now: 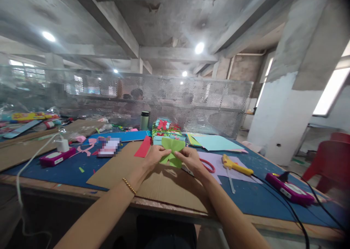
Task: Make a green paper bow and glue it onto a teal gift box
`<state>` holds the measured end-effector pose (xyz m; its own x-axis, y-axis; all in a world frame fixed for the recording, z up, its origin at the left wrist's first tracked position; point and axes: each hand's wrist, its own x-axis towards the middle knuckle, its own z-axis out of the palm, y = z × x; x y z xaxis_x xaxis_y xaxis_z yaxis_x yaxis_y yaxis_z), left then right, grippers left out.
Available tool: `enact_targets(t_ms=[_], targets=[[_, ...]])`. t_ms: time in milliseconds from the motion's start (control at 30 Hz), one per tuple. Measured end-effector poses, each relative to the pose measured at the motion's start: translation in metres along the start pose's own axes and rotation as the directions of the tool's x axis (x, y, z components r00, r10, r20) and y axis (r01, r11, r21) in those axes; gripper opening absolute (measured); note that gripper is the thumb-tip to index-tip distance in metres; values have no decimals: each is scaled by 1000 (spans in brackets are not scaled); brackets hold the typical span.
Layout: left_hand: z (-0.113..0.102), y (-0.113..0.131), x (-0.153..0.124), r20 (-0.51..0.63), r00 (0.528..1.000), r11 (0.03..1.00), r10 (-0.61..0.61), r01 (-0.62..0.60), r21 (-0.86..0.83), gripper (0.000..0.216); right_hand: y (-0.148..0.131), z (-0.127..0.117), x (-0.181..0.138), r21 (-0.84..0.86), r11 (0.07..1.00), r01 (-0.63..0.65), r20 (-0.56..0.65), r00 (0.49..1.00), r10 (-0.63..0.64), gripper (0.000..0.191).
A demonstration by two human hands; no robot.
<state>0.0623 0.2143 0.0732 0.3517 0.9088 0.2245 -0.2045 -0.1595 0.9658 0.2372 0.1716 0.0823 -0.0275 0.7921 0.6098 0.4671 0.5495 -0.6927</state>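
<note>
Both my hands hold a folded piece of green paper [172, 148] just above a brown cardboard sheet [153, 179] on the blue table. My left hand [154, 157] pinches the paper's left side, its wrist wearing a beaded bracelet. On the right edge, my right hand [190, 158] pinches the same paper with fingers pressed together. Red-handled scissors [207, 165] lie just right of my right hand.
A yellow glue gun [235, 165] lies on lilac paper at right, with a magenta device [290, 190] and black cables beyond. A paper-decorated box [164, 129], a green bottle [144, 120], coloured paper sheets [216, 142] and another magenta device [56, 157] stand further out. A perforated metal screen [191, 103] backs the table.
</note>
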Motion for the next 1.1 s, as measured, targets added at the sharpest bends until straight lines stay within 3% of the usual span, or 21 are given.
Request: enact_targets(t_ms=[133, 300, 400, 467, 533, 633, 700, 733, 767, 833, 933, 1000, 1100], targets=[[-6, 4, -3, 85, 994, 967, 68, -87, 240, 31, 3, -13, 3, -57, 998, 4, -119, 993, -10, 40], [-13, 5, -7, 337, 938, 856, 83, -240, 458, 25, -9, -14, -1, -87, 991, 104, 76, 992, -98, 24], [-15, 8, -9, 363, 926, 784, 98, -297, 545, 21, -14, -11, -2, -42, 991, 123, 143, 983, -116, 28], [-16, 13, -9, 354, 926, 769, 130, -320, 554, 18, -13, -11, 0, 3, 995, 99, 119, 988, -98, 30], [-18, 20, -7, 289, 926, 779, 245, -365, 510, 23, -9, -12, 2, 60, 997, 55, 44, 997, -57, 32], [-21, 25, -2, -25, 903, 831, 429, -385, 401, 43, -2, -14, 5, 179, 984, -20, -127, 991, 44, 35], [-22, 21, -2, -216, 900, 899, 378, -301, 319, 43, 2, -15, 6, 271, 961, -52, -241, 963, 121, 35], [-20, 17, -2, -234, 921, 927, 313, -243, 285, 42, 3, -15, 7, 315, 947, -59, -294, 943, 156, 35], [-18, 12, -4, -197, 952, 947, 236, -180, 264, 40, 3, -16, 7, 357, 932, -59, -341, 921, 189, 35], [-7, 2, -8, 14, 995, 957, 95, -95, 273, 38, 3, -16, 7, 433, 900, -44, -422, 873, 245, 35], [21, -9, -14, 247, 967, 986, -55, 14, 165, 48, 1, -16, 7, 522, 853, -7, -498, 809, 311, 37], [46, -10, -15, 241, 970, 999, -35, 27, 39, 54, 0, -16, 7, 565, 825, 12, -519, 783, 343, 37], [84, -5, -13, 105, 994, 996, -33, 41, -77, 56, -2, -17, 5, 608, 794, 31, -528, 762, 375, 35]])
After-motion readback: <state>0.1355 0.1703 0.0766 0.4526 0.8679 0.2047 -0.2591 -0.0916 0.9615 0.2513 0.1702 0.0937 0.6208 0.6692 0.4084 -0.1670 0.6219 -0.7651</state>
